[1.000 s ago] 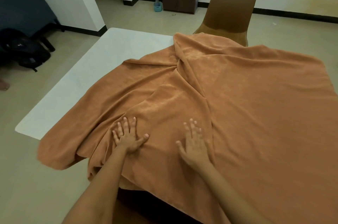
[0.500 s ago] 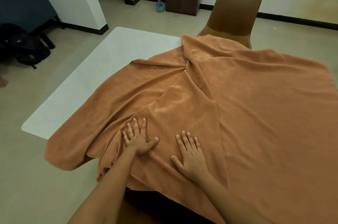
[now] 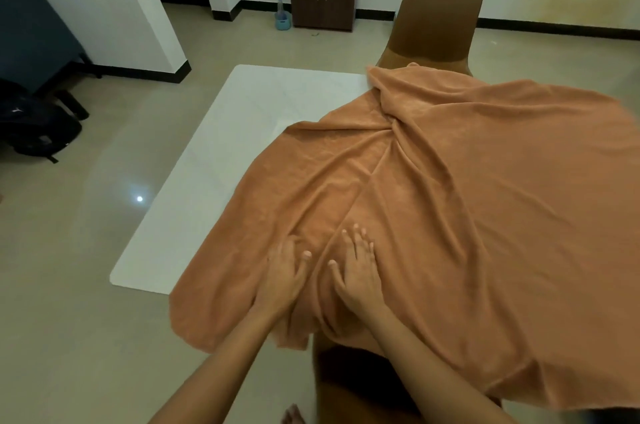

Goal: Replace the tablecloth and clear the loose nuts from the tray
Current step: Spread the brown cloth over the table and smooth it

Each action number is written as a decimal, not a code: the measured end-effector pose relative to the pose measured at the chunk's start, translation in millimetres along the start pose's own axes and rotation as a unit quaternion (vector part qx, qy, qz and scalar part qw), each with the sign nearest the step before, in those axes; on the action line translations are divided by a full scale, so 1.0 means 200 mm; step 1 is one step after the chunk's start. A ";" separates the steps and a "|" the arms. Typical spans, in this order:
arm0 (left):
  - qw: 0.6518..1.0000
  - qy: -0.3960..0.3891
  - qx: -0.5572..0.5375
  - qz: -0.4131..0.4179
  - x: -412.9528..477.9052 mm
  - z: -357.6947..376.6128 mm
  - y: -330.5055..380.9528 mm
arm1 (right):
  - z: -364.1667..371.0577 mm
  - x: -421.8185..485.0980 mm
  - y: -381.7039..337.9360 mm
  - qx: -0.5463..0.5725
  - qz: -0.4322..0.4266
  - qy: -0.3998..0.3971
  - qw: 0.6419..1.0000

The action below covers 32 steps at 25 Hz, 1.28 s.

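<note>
A bare left forearm (image 3: pixel 221 354) and a bare right forearm (image 3: pixel 433 354) run up from the bottom edge toward the centre of the frame. The left hand (image 3: pixel 285 271) is blurred, while the right hand (image 3: pixel 358 267) shows short, pale fingernails. The toes of a bare foot (image 3: pixel 293 415) show at the bottom edge, between the arms.

Both hands lie flat on the orange cloth (image 3: pixel 485 198) at lower centre, the left hand (image 3: pixel 285 273) just beside the right hand (image 3: pixel 358 271) (left fingers blurred). The cloth covers the right of the white table (image 3: pixel 214 153); a brown chair (image 3: pixel 440 18) stands at upper right.
</note>
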<state>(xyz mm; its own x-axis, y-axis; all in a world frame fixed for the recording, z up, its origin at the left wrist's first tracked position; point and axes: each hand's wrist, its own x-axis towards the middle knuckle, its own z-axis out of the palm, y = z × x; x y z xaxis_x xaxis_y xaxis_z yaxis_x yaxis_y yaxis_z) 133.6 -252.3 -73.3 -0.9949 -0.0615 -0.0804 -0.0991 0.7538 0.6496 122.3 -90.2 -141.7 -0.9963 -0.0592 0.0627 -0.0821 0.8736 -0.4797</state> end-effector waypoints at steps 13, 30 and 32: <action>0.979 -0.040 0.197 -0.025 0.32 -0.23 -0.83 | 0.07 -0.16 0.09 -0.130 -0.017 -0.056 0.990; 0.974 -0.025 0.188 -0.124 0.40 -0.44 -1.04 | -0.05 0.12 -0.06 -0.105 0.038 0.081 0.990; 0.976 -0.009 0.186 -0.110 0.39 -0.44 -1.05 | -0.01 0.37 -0.19 -0.097 0.026 0.061 0.993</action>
<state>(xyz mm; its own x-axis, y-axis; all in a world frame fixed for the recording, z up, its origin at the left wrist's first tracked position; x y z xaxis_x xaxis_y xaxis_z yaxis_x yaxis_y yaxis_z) 74.9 -472.8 -149.6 -0.9494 -0.2397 -0.2027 -0.2928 0.9092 0.2960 50.8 -126.7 -117.9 -0.9875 0.0372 0.1533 -0.0120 0.9514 -0.3079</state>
